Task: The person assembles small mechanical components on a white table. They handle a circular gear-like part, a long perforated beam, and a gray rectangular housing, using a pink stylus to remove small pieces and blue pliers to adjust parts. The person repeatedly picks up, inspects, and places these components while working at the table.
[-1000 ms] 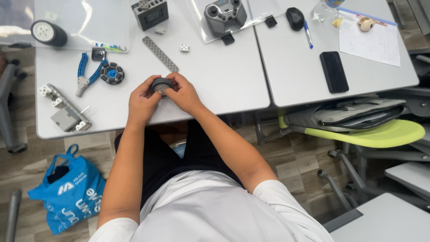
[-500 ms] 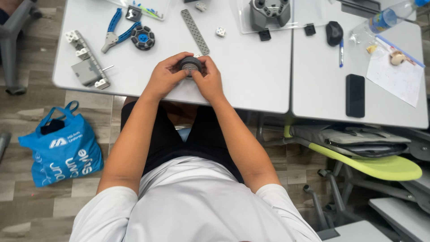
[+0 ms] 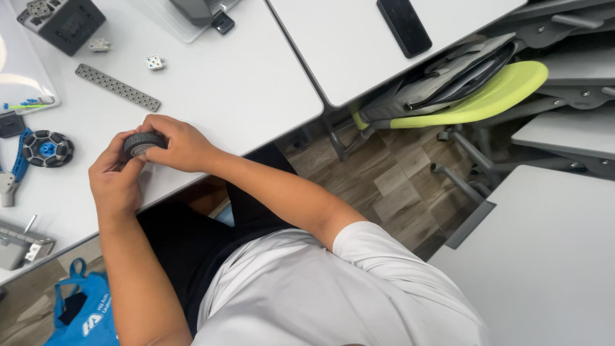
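- Black rubber marks the small wheel (image 3: 142, 143) that you hold over the near edge of the white table (image 3: 256, 83), just above the tabletop, its grey hub facing up.
- Your right hand (image 3: 179, 144) wraps over the wheel from the far side, fingers curled and pressed onto the tyre; your left hand (image 3: 115, 179) meets it from below, thumb and fingertips pinching the near rim.
- Judging from the grip, you are working the tyre or hub by hand; nothing else is joined to the wheel, so any fitting to another part looks not yet done. Whether the tyre sits fully on the hub I cannot tell, since your fingers cover much of it.
- Just left of your hands lies a second wheel with a blue centre (image 3: 46, 148), beside blue-handled pliers (image 3: 14, 168).
- Farther up the table lie a long grey perforated strip (image 3: 117, 87), a small white cube connector (image 3: 154, 62) and a dark grey box-shaped block (image 3: 64, 22).
- A black phone (image 3: 403, 25) rests on the neighbouring desk, well apart.
- A lime-green chair (image 3: 493, 93) with a grey bag on it stands to your right, and a blue bag (image 3: 83, 317) sits on the floor at your left; neither blocks your hands.
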